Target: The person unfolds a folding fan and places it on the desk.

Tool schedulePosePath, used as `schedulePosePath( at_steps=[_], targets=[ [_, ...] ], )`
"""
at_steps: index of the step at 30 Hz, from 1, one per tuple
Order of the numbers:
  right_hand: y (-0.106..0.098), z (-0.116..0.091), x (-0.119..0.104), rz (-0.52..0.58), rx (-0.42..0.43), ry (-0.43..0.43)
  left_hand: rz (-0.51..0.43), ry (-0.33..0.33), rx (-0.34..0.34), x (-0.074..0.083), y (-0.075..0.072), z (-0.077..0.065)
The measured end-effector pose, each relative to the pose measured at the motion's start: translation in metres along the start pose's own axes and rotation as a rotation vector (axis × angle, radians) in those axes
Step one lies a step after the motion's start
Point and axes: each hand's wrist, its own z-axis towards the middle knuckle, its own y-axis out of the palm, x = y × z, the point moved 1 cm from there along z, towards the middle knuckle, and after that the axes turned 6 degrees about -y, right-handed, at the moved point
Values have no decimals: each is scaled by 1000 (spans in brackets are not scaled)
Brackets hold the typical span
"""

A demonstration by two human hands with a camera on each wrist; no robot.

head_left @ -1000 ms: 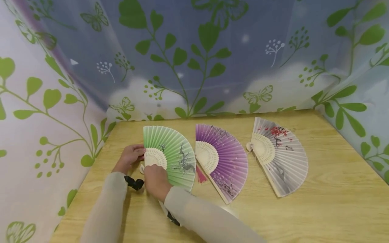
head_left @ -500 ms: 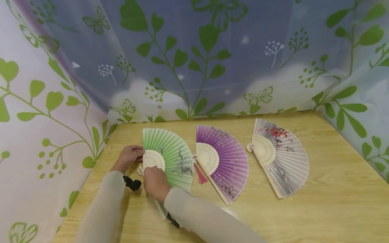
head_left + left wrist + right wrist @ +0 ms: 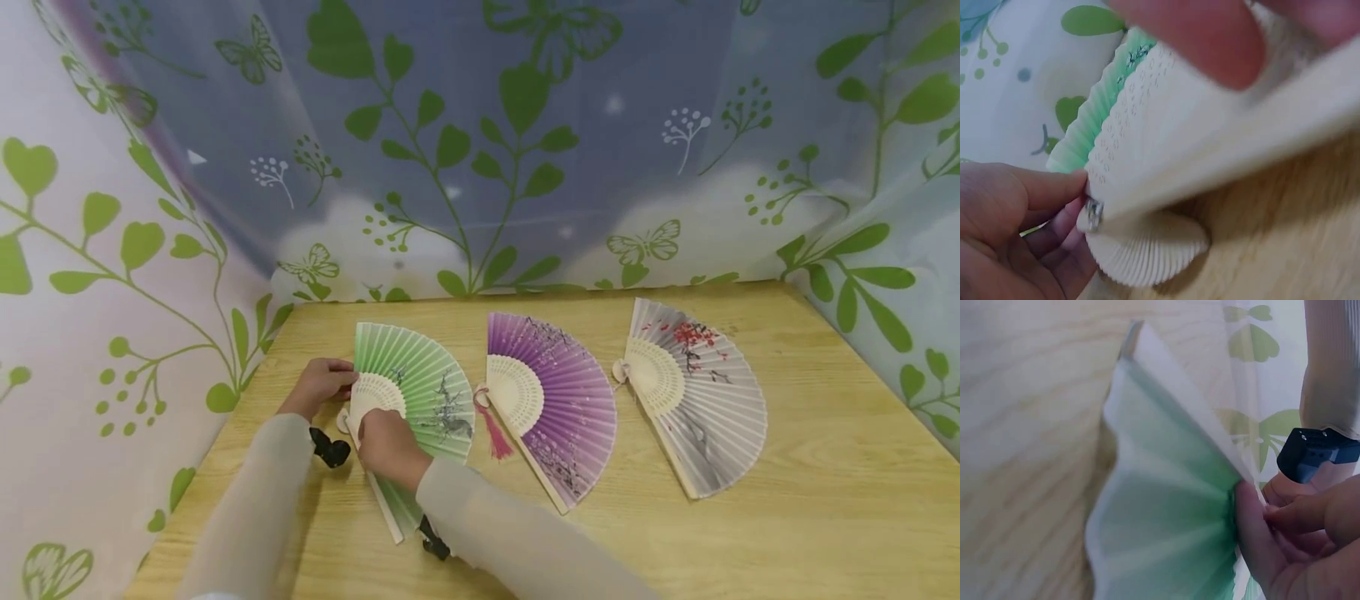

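Observation:
A green folding fan (image 3: 442, 375) with a dark branch print lies spread at the table's left. My left hand (image 3: 322, 385) pinches its cream ribs near the pivot; the left wrist view shows thumb and fingers at the metal pin, above a ridged, shell-like cream piece (image 3: 1147, 250). Over the fan's lower part, my right hand (image 3: 392, 448) grips the ribs by the outer stick, and hides some of the leaf. In the right wrist view, the fingers (image 3: 1254, 534) of that hand hold the stick beside the pale green pleats (image 3: 1160, 487).
A purple folding fan (image 3: 573, 400) with a pink tassel (image 3: 495, 433) lies spread just to the right. Farther right is a grey-white fan (image 3: 712, 417) with red blossoms. The wooden table (image 3: 825, 467) meets a leaf-patterned cloth (image 3: 540, 167) behind and at both sides.
The green fan's lower outer stick has swung out to the left, and more of the lower leaf shows. My right hand has shifted slightly; the left hand stays at the pivot.

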Motion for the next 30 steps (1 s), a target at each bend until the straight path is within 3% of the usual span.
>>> schedulePosePath(
  at_steps=[4, 11, 14, 17, 22, 30],
  targets=[
    [-5, -1, 5, 169, -26, 69, 48, 6, 24, 4, 3, 2],
    [-10, -7, 13, 691, -95, 216, 101, -10, 49, 3, 6, -2],
    [-15, -10, 19, 794, -146, 232, 118, 0, 56, 3, 7, -2],
    [-22, -12, 25, 828, -195, 222, 147, 18, 73, 5, 9, 0],
    [-38, -18, 30, 795, -270, 182, 193, 37, 86, 10, 12, 0],
    [-71, -35, 35, 601, -354, 54, 300, -10, 66, 15, 3, -10]
  ],
)
